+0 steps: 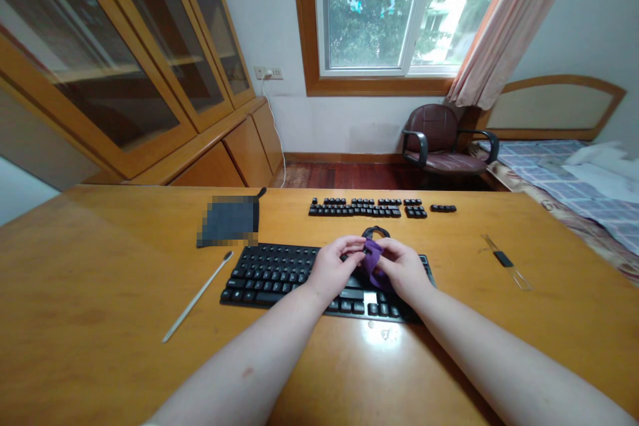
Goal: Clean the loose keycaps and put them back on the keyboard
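Observation:
Over the right part of a black keyboard (279,271), my two hands meet around a purple cloth (373,258). My right hand (405,271) is closed on the cloth, which hangs in folds between the hands. With fingertips pinched together, my left hand (335,267) holds a small black piece, apparently a keycap (368,251), against the cloth; the fingers hide most of it. The keyboard's upper rows show small bare stems, while the lower rows carry keycaps. Part of the keyboard lies hidden under my hands. A coiled black cable (375,231) sits just behind them.
Loose black keycaps (354,210) stand in rows at the desk's far side. Left of the keyboard lie a dark pouch (229,221) and a long white-handled brush (197,297). A wire keycap puller (504,259) rests on the wooden desk (564,339) at right. Beyond stands a chair (442,136).

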A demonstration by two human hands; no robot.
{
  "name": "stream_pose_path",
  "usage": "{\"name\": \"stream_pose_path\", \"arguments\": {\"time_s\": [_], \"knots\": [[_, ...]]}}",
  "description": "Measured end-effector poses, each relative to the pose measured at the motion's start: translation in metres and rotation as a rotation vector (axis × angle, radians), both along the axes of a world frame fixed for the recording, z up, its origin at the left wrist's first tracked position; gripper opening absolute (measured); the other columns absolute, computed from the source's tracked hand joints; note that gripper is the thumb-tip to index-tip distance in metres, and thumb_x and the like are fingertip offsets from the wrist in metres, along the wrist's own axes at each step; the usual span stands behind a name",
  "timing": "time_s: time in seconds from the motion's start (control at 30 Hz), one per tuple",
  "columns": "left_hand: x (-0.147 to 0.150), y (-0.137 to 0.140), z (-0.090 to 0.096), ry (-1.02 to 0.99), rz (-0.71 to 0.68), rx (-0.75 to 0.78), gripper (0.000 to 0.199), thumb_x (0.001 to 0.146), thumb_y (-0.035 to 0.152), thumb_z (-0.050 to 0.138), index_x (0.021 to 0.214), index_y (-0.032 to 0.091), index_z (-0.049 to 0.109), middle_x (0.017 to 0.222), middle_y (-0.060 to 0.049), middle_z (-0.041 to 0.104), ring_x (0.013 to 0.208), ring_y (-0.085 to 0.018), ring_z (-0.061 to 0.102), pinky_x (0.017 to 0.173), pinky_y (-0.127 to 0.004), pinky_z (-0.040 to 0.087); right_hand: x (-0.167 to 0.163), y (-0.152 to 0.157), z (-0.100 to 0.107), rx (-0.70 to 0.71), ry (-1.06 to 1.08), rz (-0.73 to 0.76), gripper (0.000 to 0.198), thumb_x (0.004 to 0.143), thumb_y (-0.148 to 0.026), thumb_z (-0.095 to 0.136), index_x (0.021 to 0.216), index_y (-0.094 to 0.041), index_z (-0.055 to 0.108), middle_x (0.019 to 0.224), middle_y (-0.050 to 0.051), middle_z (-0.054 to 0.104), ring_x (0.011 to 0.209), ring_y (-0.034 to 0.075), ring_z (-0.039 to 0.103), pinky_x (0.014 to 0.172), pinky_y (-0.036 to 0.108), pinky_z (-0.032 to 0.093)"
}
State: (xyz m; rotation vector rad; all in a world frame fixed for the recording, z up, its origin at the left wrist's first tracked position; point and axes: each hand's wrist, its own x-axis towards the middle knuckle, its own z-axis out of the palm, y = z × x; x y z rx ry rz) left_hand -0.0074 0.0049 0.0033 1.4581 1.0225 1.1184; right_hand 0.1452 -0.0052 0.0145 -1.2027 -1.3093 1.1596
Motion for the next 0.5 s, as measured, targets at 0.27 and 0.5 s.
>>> {"name": "stream_pose_path", "arguments": {"time_s": [0.27,0.5], "knots": [[-0.0015,-0.0018,0.0014,0.169,0.027,0.138,0.025,0.075,0.016,0.058,0.1,0.019,0.063,0.1,-0.005,0.068,0.087,-0.016,0.063,0.084,-0.032,0.051,0.0026,-0.0002,-0.004,-0.004,-0.047,-0.031,0.022,0.071,-0.039,0.062,0.072,-0.017,0.063,0.058,0.0,0.058,0.053,0.013,0.053,0.052,0.025,0.046],[-0.001,-0.003,0.0027,0.207,0.04,0.174,0.03,0.072,0.018,0.063,0.101,0.02,0.063,0.098,-0.004,0.067,0.074,-0.012,0.059,0.079,-0.029,0.05,0.0031,-0.0012,-0.0062,-0.009,0.006,-0.073,0.025,0.07,-0.041,0.064,0.077,-0.017,0.065,0.067,0.002,0.064,0.059,0.015,0.057,0.056,0.026,0.047]]}}
